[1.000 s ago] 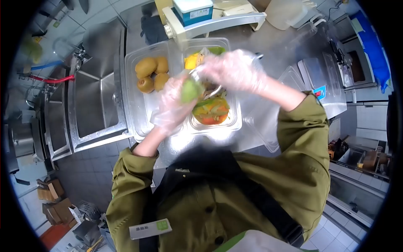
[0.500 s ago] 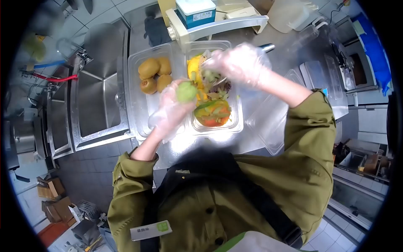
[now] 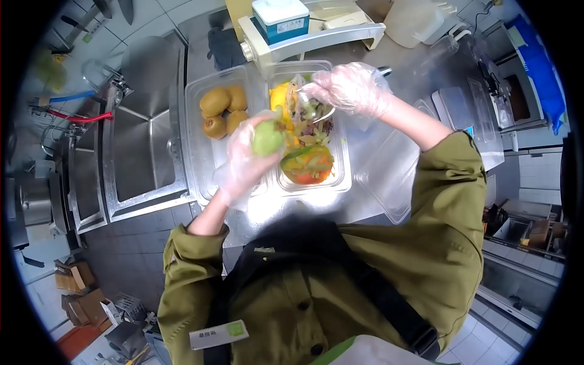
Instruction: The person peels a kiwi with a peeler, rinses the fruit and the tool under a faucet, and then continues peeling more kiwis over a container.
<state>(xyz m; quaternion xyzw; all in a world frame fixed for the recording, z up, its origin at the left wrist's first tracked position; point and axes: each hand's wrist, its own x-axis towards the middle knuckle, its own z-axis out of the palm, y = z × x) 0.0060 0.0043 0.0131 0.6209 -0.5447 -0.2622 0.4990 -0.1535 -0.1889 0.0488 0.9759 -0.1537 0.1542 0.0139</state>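
Note:
My left hand (image 3: 242, 159), in a clear glove, is wrapped round a peeled green fruit (image 3: 267, 137) above the gap between two clear containers. Gloved too, my right hand (image 3: 353, 90) is closed round a tool with a curved metal end (image 3: 328, 115); most of the tool is hidden by the fingers. Under my hands the right container (image 3: 345, 176) holds peel scraps (image 3: 311, 126), yellow pieces and a red-orange fruit (image 3: 309, 176). Several brown kiwis (image 3: 215, 101) lie in the left container (image 3: 194, 158), beside my left hand.
Two metal sinks (image 3: 143, 152) are on the left. Behind the containers, a white stand (image 3: 316, 41) bears a teal and white box (image 3: 281, 21). A dark cloth (image 3: 226, 48) lies left of it. Clear lids (image 3: 389, 182) rest on the metal counter at right.
My right hand has shifted slightly and is less blurred. The green fruit in my left hand has turned a little and moved slightly left.

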